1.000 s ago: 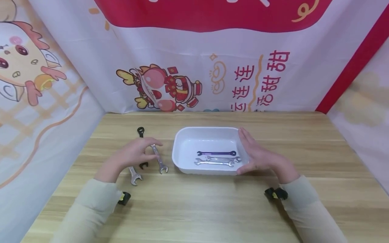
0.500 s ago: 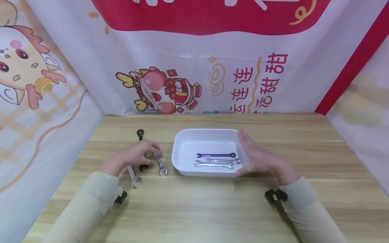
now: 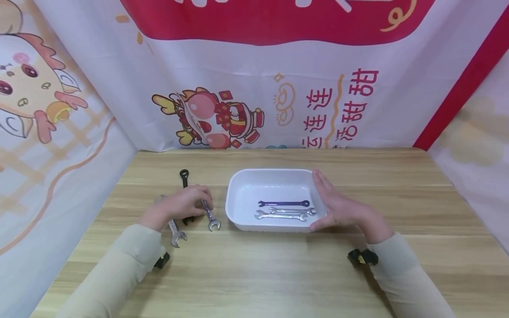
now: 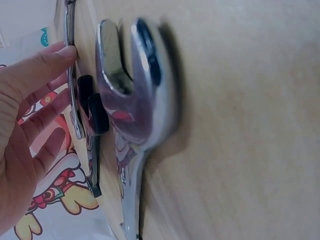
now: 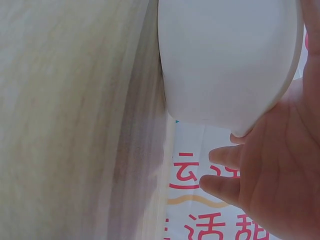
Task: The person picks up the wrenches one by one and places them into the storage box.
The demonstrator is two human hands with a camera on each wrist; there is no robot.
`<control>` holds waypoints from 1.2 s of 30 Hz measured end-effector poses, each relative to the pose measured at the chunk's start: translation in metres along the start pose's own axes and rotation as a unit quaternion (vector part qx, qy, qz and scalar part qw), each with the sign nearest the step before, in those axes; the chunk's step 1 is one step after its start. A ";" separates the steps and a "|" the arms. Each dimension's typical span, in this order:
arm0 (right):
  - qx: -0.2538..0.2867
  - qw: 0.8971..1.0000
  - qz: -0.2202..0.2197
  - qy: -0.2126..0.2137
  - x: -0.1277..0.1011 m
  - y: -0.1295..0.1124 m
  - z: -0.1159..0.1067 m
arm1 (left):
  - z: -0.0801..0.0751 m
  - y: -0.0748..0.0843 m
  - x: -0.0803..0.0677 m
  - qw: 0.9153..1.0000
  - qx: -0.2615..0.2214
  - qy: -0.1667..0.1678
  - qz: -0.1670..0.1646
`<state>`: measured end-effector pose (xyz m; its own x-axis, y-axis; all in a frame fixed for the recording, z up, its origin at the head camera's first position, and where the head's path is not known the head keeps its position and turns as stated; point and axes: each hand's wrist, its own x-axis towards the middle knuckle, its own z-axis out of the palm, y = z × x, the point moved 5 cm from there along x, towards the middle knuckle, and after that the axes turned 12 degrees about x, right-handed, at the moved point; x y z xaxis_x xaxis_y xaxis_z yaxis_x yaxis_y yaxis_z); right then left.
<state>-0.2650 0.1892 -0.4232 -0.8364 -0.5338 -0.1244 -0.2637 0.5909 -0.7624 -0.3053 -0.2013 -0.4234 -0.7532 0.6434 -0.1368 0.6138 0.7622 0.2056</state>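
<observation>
My left hand (image 3: pixel 183 204) is down on the table, and its thumb (image 4: pixel 62 54) and fingertips pinch the upper shaft of a silver wrench (image 3: pixel 210 218) that lies flat. Beside it lie a black wrench (image 3: pixel 184 176) and another silver wrench (image 3: pixel 176 234), whose open end (image 4: pixel 132 95) fills the left wrist view. My right hand (image 3: pixel 338 207) rests with straight fingers against the right wall of a white tray (image 3: pixel 238 185). Inside the tray lie a purple wrench (image 3: pixel 283 203) and two silver wrenches (image 3: pixel 280 216). The right wrist view shows the tray's outer wall (image 5: pixel 225 60) against my palm (image 5: pixel 280 165).
The wooden table (image 3: pixel 278 274) is enclosed by printed cloth walls at the back (image 3: pixel 254 88), left and right. Black wrist camera mounts (image 3: pixel 359 256) sit under both sleeves.
My left hand has lowered and curled onto the silver wrench's upper end. The right hand and the tray have stayed put.
</observation>
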 end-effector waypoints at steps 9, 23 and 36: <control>0.004 1.000 0.010 0.002 -0.002 0.001 0.001 | 0.007 0.007 -0.001 1.000 0.009 -0.003 0.015; -0.002 1.000 0.003 0.005 -0.004 -0.001 0.000 | 0.008 0.011 -0.002 0.999 0.013 -0.043 0.024; -0.002 1.000 0.002 0.005 -0.003 -0.004 -0.001 | 0.006 0.005 -0.001 0.996 -0.059 -0.064 0.012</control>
<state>-0.2623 0.1894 -0.4192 -0.8425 -0.5248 -0.1212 -0.2614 0.5952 -0.7599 -0.2997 -0.1979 -0.4278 -0.6977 0.6709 -0.2514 0.5938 0.7378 0.3210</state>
